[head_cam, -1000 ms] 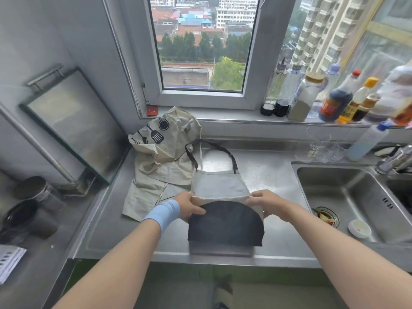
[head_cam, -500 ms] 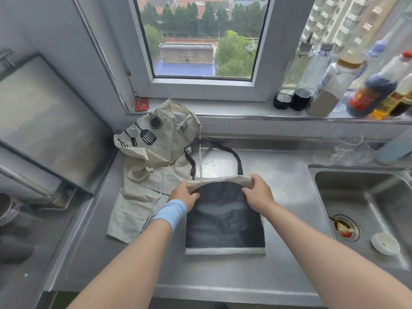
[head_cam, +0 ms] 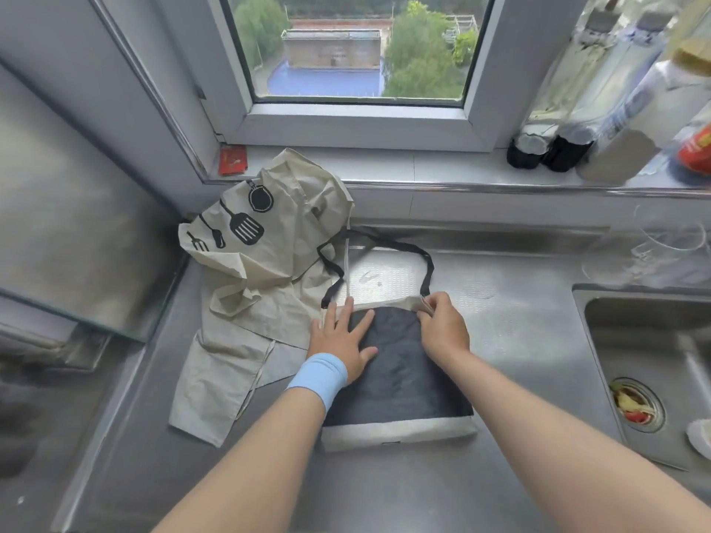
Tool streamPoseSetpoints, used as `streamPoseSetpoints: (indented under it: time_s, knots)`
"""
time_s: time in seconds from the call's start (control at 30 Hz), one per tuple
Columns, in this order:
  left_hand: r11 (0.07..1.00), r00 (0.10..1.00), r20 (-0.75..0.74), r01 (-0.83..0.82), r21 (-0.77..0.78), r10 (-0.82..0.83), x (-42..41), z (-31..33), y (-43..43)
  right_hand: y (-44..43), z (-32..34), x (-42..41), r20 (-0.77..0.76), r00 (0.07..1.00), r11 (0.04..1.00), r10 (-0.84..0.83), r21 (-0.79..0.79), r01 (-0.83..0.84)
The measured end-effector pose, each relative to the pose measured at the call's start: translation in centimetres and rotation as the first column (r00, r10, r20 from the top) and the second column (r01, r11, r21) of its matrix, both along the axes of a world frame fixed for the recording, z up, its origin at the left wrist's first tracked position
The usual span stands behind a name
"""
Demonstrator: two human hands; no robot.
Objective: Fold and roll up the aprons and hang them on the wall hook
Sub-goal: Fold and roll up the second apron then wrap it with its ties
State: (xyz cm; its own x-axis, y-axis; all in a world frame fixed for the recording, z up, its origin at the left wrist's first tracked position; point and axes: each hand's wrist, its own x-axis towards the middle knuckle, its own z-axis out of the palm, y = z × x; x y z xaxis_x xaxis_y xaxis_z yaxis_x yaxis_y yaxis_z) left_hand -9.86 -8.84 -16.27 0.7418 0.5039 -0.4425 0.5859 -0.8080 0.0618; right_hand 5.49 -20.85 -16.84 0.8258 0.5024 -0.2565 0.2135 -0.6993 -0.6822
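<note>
A brushed steel counter [head_cam: 519,332] runs under a window [head_cam: 354,44], sink [head_cam: 646,340] at right. The folded dark apron [head_cam: 400,375], pale-edged, lies near centre. The left hand [head_cam: 340,336] presses flat, fingers spread; the right hand [head_cam: 442,328] pinches its far fold. A crumpled beige apron [head_cam: 261,271] lies left.

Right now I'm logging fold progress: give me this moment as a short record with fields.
surface: steel counter
dark apron: folded flat, strap loop toward the window
left hand: flat on the dark apron
right hand: pinching its top right corner
beige apron: crumpled, left of the dark one
rolled: neither
</note>
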Motion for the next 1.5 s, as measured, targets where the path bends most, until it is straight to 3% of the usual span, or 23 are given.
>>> streamPoseSetpoints:
  time_s: [0.07, 0.13, 0.2, 0.27, 0.33, 0.47, 0.6, 0.73, 0.83, 0.9, 1.07, 1.2, 1.33, 1.4, 1.5]
  knots:
    - [1.0, 0.998, -0.057, 0.024, 0.021, -0.022, 0.0, -0.5, 0.5, 0.2, 0.0, -0.3, 0.23, 0.968, 0.994, 0.098, -0.077, -0.083]
    - [0.995, 0.994, -0.092, 0.068, 0.076, -0.061, 0.2, -0.9, 0.6, 0.1, -0.4, -0.9, 0.496, 0.817, 0.956, 0.293, -0.183, -0.231]
    - [0.98, 0.991, -0.086, 0.118, 0.161, -0.105, 0.5, -1.1, 0.0, -0.2, -1.0, -1.8, 0.578, 0.658, 0.874, 0.482, -0.263, -0.41]
    - [0.962, 0.991, -0.023, 0.131, 0.241, -0.13, 1.0, -0.9, -1.0, -0.7, -2.2, -2.9, 0.508, 0.577, 0.768, 0.639, -0.393, -0.505]
    - [0.96, 0.991, 0.045, 0.114, 0.255, -0.13, 1.5, -0.5, -2.3, -1.5, -3.4, -3.5, 0.399, 0.602, 0.716, 0.692, -0.489, -0.499]
    - [0.989, 0.988, 0.093, 0.111, 0.097, -0.12, -0.3, -1.5, -3.8, -2.4, -3.7, -2.7, 0.268, 0.659, 0.678, 0.703, -0.533, -0.506]
    - [0.985, 0.988, 0.065, 0.129, 0.111, -0.137, -4.4, -2.7, -3.4, -3.9, -3.6, -2.1, 0.327, 0.633, 0.692, 0.702, -0.526, -0.495]
    - [0.98, 0.993, 0.038, 0.105, 0.167, -0.113, -5.7, -2.1, -3.6, -5.7, -2.5, -2.3, 0.467, 0.496, 0.68, 0.732, -0.543, -0.493]
    - [0.976, 0.977, 0.144, 0.131, 0.174, -0.157, -5.1, -0.5, -4.6, -6.5, -0.8, -3.7, 0.569, 0.386, 0.65, 0.726, -0.383, -0.657]
    - [0.975, 0.963, 0.188, 0.163, 0.154, -0.191, -5.3, 0.1, -5.3, -7.7, 0.2, -4.6, 0.506, 0.364, 0.567, 0.782, -0.335, -0.753]
    - [0.996, 0.98, 0.178, 0.088, -0.013, -0.084, -6.5, 0.3, -6.2, -10.1, 1.1, -5.4, 0.277, 0.253, 0.366, 0.927, -0.523, -0.769]
    - [0.981, 0.99, 0.037, 0.138, -0.135, -0.135, -7.2, 1.7, -6.4, -9.7, 2.6, -6.3, 0.222, 0.294, 0.368, 0.93, -0.584, -0.724]
    - [0.972, 0.999, -0.034, 0.021, -0.233, -0.029, -6.9, 3.8, -5.6, -9.0, 5.3, -6.6, 0.136, 0.54, 0.535, 0.831, -0.461, -0.708]
    - [0.964, 0.994, -0.105, -0.046, -0.262, 0.019, -6.6, 5.2, -5.2, -8.8, 6.8, -6.2, 0.065, 0.605, 0.578, 0.793, -0.392, -0.716]
    - [0.929, 0.985, -0.157, -0.127, -0.349, 0.075, -6.7, 6.8, -4.3, -8.8, 8.6, -5.0, -0.065, 0.614, 0.513, 0.787, -0.485, -0.708]
